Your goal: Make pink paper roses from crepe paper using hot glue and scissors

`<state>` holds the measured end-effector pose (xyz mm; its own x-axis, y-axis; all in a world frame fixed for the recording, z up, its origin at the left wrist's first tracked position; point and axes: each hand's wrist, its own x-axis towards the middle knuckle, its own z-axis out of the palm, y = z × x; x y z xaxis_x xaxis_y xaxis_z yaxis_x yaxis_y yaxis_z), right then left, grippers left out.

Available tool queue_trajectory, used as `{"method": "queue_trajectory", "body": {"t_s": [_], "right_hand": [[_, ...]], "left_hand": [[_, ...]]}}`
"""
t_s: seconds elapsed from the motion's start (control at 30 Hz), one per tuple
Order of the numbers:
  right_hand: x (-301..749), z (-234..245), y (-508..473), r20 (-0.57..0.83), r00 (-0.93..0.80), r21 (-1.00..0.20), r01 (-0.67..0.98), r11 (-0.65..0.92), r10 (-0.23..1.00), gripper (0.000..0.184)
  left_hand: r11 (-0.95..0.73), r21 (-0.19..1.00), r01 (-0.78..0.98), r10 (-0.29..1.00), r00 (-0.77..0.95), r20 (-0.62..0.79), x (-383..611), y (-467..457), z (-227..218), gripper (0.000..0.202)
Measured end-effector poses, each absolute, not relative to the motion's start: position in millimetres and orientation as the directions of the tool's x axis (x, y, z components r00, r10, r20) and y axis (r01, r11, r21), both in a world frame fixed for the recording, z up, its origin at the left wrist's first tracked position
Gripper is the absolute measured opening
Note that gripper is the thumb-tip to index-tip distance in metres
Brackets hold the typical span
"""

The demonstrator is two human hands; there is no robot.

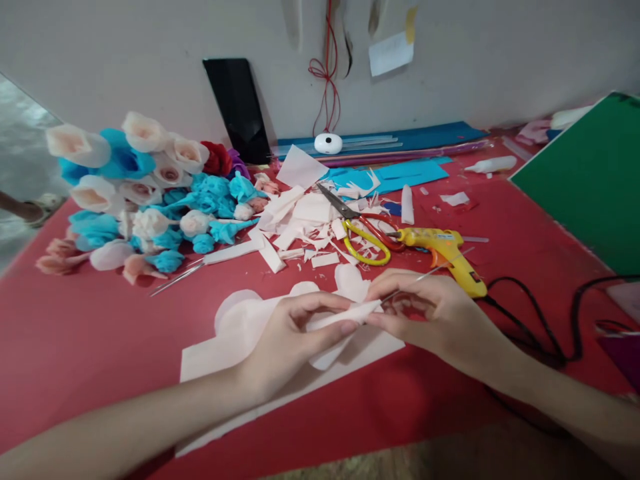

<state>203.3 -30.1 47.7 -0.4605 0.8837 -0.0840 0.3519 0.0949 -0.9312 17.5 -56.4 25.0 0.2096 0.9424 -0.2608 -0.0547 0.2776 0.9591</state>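
Note:
My left hand (295,333) is closed on a pale pink crepe paper petal (345,316), with the thumb in front and the fingers behind. The petal is rolled around the end of a thin wire (425,272). My right hand (420,307) pinches at the petal's right end, and the wire slants up past its fingers to the right. Beneath both hands lies a pale paper sheet (200,360). Several cut petals (235,307) rest along its far edge. The inner fingers of my right hand are partly hidden.
Paper flowers (165,187) crowd the left. Paper scraps (300,220), scissors (365,233) and a yellow glue gun (445,250) lie beyond my hands. The glue gun's black cord (535,313) runs right. A dark phone (240,110) leans on the wall; a green board (590,173) stands right.

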Motion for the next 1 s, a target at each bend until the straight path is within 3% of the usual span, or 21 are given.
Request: {"method": "queue_trajectory", "body": {"t_s": [0.33, 0.5, 0.73, 1.0], "right_hand": [[201, 45, -33, -0.062, -0.385, -0.946, 0.317, 0.069, 0.921, 0.01], [206, 45, -31, -0.109, -0.448, -0.922, 0.379, 0.078, 0.888, 0.023], [206, 56, -29, -0.176, -0.525, -0.969, 0.243, -0.051, 0.833, 0.025], [205, 64, -26, 0.019, -0.149, -0.919, 0.387, 0.076, 0.989, 0.014]], "left_hand": [[0.203, 0.974, 0.098, 0.965, 0.148, -0.216, 18, -56, 26, 0.013], [0.271, 0.963, 0.002, 0.962, 0.035, -0.271, 16, -50, 26, 0.015], [0.278, 0.954, -0.115, 0.961, 0.046, -0.274, 12, -46, 25, 0.018], [0.302, 0.951, -0.064, 0.953, 0.06, -0.298, 12, -50, 29, 0.019]]}}
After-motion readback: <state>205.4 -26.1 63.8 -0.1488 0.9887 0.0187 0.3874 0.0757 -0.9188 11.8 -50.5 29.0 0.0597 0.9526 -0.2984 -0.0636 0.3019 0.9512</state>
